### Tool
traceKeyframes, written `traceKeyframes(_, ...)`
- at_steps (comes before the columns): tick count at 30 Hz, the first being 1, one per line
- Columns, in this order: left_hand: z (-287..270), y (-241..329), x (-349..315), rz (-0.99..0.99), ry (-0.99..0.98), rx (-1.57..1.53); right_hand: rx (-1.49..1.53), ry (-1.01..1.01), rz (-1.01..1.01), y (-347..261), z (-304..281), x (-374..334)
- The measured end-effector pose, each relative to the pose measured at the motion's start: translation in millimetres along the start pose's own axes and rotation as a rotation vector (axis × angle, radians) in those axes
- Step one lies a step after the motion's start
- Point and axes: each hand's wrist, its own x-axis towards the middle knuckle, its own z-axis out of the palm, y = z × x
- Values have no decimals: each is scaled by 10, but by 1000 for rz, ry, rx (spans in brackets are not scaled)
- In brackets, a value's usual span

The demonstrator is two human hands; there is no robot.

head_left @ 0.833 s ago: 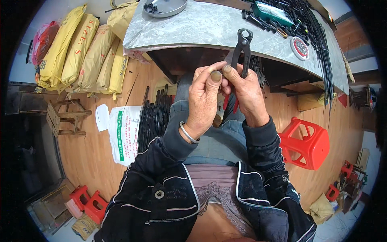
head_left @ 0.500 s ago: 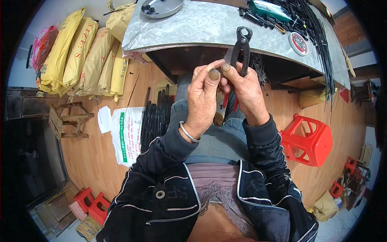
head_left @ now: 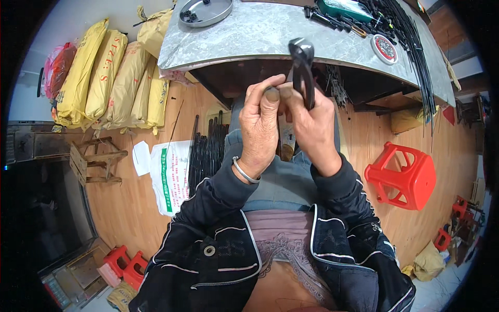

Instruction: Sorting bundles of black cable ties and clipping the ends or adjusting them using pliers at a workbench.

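Note:
My right hand (head_left: 317, 125) is closed round a pair of black-headed pincers (head_left: 303, 70), whose jaws point up toward the table edge. Its thumb meets the left thumb in front of the pincers. My left hand (head_left: 258, 125), with a bracelet at the wrist, is closed, thumb pressed to fingers. A small dark bit shows at the left fingertips, but what it is cannot be made out. Both hands are held over my lap, just short of the grey marbled table (head_left: 249, 34). The pincers' handles are hidden behind the right hand.
On the table are a round metal tray (head_left: 222, 15), a green box (head_left: 345, 9), black rods (head_left: 420, 67) and a dish of small metal pieces (head_left: 393, 58). Yellow sacks (head_left: 120, 78), black rods (head_left: 208, 151), a wooden stool (head_left: 93, 164) and a red stool (head_left: 416, 179) stand or lie around me.
The pincers' head has tipped and shifted left, and its jaws look more closed. The red handles have gone out of sight. Both hands remain close together.

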Motion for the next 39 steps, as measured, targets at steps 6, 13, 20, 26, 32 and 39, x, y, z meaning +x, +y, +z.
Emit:
traceKeyframes(6, -129, -40, 80, -23, -11, 80, -151, -76, -276, -53, 31, -131)
traceKeyframes(13, -214, 136, 248, -323, 36, -123, 151, -663, 400, -462, -471, 38)
traceKeyframes(20, -159, 244, 276, -390, -53, -54, 105, -917, 658, -466, -672, 40)
traceKeyframes(26, -116, 189, 271, -410, -113, 18, 115, -907, 750, -567, -766, 86)
traceKeyframes(32, -51, 116, 208, -325, -166, 162, -308, -878, 787, -511, -767, 72)
traceKeyframes(39, 15, 41, 215, -335, -143, 89, -677, -809, 90, -375, -840, 106)
